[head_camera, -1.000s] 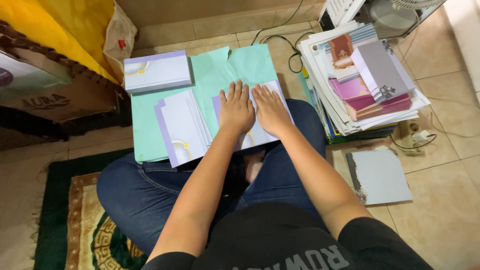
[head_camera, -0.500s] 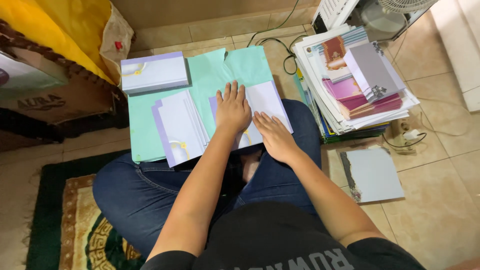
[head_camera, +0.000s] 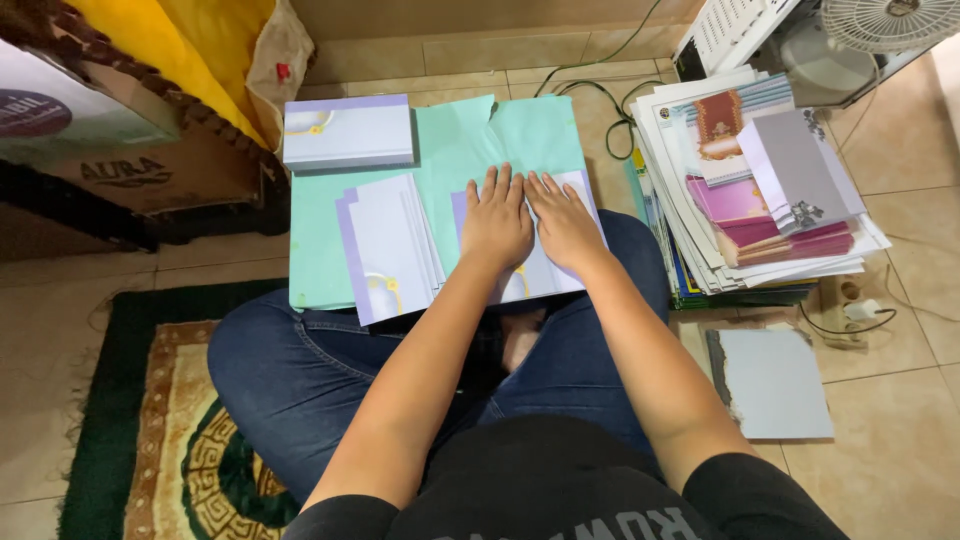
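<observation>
1. Two hands lie flat, side by side, on one lilac-and-white card (head_camera: 560, 270) that rests on my view's centre, over the person's lap. Left hand (head_camera: 497, 222) and right hand (head_camera: 563, 222) have fingers stretched out and pointing far; neither is clenched and neither grasps anything, they only press palm-down on the card. The inner edges of the two hands touch or nearly touch; I cannot tell which.
2. I note the card sits on a mint green sheet (head_camera: 450, 150) spread across the knees and floor, at its near right part. Its near edge overhangs the blue jeans (head_camera: 300, 370).
3. Just left of the hands, on the same green sheet, lies a fanned stack of similar cards (head_camera: 390, 245), lilac borders showing at the left and near edges, with a small gold mark near the bottom.
4. Far left on the green sheet: a closed white and lilac box (head_camera: 348, 132), apart from the fanned stack.
5. Right of the hands, well apart, a tall pile of mixed printed papers (head_camera: 760, 190) stands on the tiled floor, with pink, maroon and grey pieces on top.
6. Near right on the tiles: a single pale grey sheet (head_camera: 775, 385) with a dark left edge.
7. Near left: a green and gold rug (head_camera: 150, 430) under the person's knee.
</observation>
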